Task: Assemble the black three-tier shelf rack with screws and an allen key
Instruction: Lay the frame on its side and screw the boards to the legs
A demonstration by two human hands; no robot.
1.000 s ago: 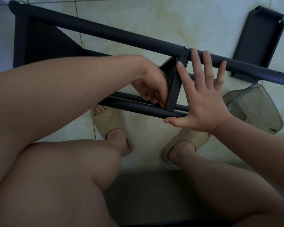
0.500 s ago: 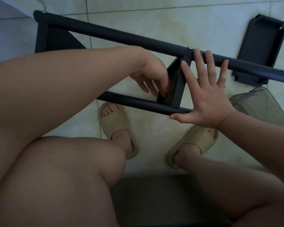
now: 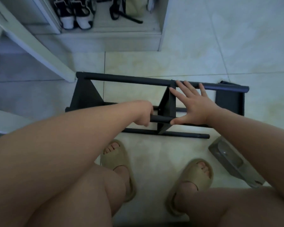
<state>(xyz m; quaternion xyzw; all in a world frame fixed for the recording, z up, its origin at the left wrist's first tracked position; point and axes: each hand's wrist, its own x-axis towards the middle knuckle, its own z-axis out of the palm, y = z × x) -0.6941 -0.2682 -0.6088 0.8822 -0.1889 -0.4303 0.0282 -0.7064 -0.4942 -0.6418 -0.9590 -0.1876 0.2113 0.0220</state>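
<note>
The black rack (image 3: 129, 79) lay on its side on the tiled floor (image 3: 154, 63) at the centre of the frame; more of the room showed than a second earlier, with a shoe cabinet (image 3: 105, 40) now along the top edge, so the head had evidently lifted and drawn back. The left hand (image 3: 143, 114), which half a second before had hovered with loose fingers at the middle shelf panel (image 3: 166, 108), had closed round the near tube (image 3: 161, 119) just left of that panel; the right hand (image 3: 193, 105) stayed spread wide and flat, thumb at the near tube, fingertips reaching the far tube beside a seated screw (image 3: 172, 80). No allen key or loose screw showed in either hand. A further shelf tray (image 3: 228, 100) lay at the right end, centre right; whether it was joined could not be told. A clear container (image 3: 228, 158) sat at lower right. This looked like steadying or checking the middle tier rather than tightening; the last tier probably remained.
</note>
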